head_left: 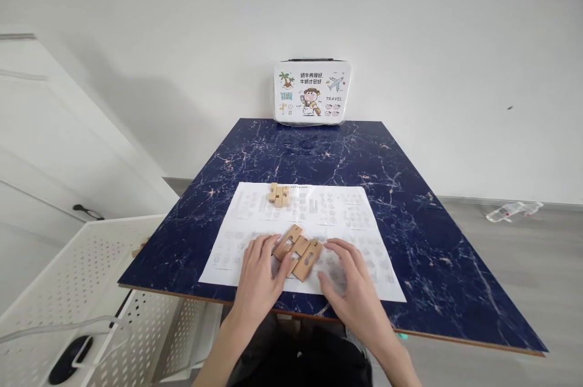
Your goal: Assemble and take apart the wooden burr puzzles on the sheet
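Note:
On the printed paper sheet (246, 192) lie flat wooden puzzle pieces (308, 258) with slots and cutouts, set side by side at a slant. The numbers 1 and 2 are marked on them. My left hand (260, 274) grips their left side, fingers at the left edge and thumb over the lower left part. To their right is my right hand (353, 284), open, its curved fingers and thumb apart around the piece marked 2. Whether a fingertip touches it I cannot tell. Farther back on the sheet sits a small cluster of interlocked wooden blocks (279, 195).
The sheet lies on a blue marble-patterned table (328, 156). A white cartoon-printed case (312, 92) stands at its back edge against the wall. White perforated baskets (54, 265) are at the left, with a dark oval object (70, 359). A clear plastic bottle (505, 212) lies on the floor at right.

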A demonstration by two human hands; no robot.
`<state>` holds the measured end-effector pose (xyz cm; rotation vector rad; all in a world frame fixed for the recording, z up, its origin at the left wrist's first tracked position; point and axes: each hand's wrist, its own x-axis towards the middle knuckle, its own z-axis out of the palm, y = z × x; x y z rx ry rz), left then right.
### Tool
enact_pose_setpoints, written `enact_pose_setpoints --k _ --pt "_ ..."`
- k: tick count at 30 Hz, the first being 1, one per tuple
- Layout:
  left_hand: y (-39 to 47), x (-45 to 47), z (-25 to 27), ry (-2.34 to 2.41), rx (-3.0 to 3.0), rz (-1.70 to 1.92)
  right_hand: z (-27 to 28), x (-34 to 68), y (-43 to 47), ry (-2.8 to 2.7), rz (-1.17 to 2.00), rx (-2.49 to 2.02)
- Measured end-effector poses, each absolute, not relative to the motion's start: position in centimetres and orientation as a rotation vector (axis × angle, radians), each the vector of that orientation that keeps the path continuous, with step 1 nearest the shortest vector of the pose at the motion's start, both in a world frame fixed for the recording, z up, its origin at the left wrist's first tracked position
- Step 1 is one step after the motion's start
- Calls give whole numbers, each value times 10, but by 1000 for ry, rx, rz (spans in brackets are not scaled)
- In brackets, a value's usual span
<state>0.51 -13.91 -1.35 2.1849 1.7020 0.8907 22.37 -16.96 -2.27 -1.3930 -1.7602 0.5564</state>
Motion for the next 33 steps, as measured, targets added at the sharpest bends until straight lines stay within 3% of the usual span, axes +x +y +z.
enact_pose_setpoints --k 15,21,33 --pt "-136 7 -20 1778 2159 977 -36 200 -164 -1818 429 -1343" --pt "-136 -3 -8 1602 1818 1117 -26 207 -166 -1590 649 -1307" --pt "-134 -11 7 1077 1122 908 -16 189 -155 -1363 920 -970"
